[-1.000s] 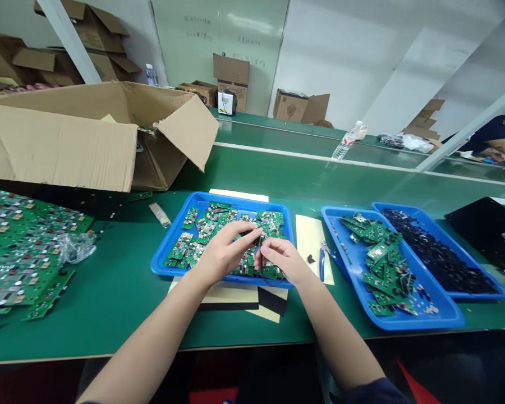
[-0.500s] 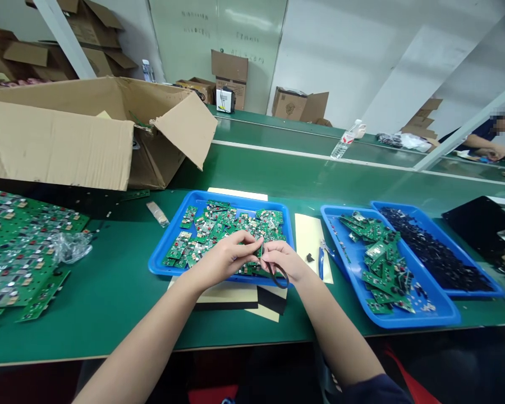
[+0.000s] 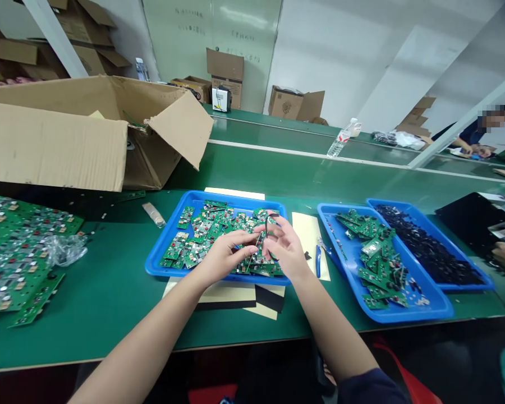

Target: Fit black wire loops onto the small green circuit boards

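Head view: the left hand pinches a thin board between thumb and fingers, above the blue tray. Beside it the right hand is half curled, a black strip at its fingers; whether they clamp it cannot be told.

Bare hands, one pair, over a blue tray of green circuit boards: right hand holding a thin black strip, left hand just beside, its grip unclear. Right side of the green table: blue-handled cutters, partly on yellow paper; second blue tray, also boards; third blue tray, black parts. Left side: open cardboard box, far; large board panels, near.
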The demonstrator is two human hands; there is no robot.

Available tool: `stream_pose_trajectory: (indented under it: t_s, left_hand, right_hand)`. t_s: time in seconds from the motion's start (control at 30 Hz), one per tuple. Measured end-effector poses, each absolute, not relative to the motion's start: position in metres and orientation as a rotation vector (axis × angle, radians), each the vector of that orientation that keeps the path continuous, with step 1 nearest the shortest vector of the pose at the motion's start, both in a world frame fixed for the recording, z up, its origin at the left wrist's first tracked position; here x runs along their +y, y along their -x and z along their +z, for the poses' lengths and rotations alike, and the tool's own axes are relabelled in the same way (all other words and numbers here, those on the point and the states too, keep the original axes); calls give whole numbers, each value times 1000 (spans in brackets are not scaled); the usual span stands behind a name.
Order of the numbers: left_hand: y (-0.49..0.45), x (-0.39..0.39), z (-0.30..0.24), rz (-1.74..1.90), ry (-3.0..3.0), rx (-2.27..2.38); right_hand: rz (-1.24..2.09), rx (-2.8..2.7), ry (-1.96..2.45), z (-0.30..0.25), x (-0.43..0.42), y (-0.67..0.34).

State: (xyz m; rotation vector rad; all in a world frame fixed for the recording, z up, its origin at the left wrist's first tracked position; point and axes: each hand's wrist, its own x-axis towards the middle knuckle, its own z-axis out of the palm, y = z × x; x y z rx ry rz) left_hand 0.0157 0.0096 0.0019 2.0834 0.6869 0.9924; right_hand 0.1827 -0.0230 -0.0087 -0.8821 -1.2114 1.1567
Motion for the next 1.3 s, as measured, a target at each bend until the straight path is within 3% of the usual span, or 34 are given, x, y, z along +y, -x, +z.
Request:
stream_pose_trajectory:
  t_s: [0.37, 0.57, 0.7, 0.83, 0.97, 1.3]
  left_hand:
    - [-22, 6, -2, 876, -1994, 740]
    - [-25, 8, -9, 744, -1629, 709]
    - [-23, 12, -12, 735, -1927, 956]
    - [-20, 10, -12, 449, -2417, 1082]
    - [-20, 8, -12, 301, -2519, 1075]
    - [-26, 9, -18, 352, -2442, 1065]
  right_hand:
    - [1225, -1070, 917, -9, -26, -176]
    - [1161, -1076, 996, -10, -18, -186]
    - [753, -975, 1143, -4, -12, -231]
    - [226, -757, 1483, -8, -14, -298]
    - [-126, -590, 1871, -15, -26, -338]
    - [-273, -442, 2086, -18, -36, -346]
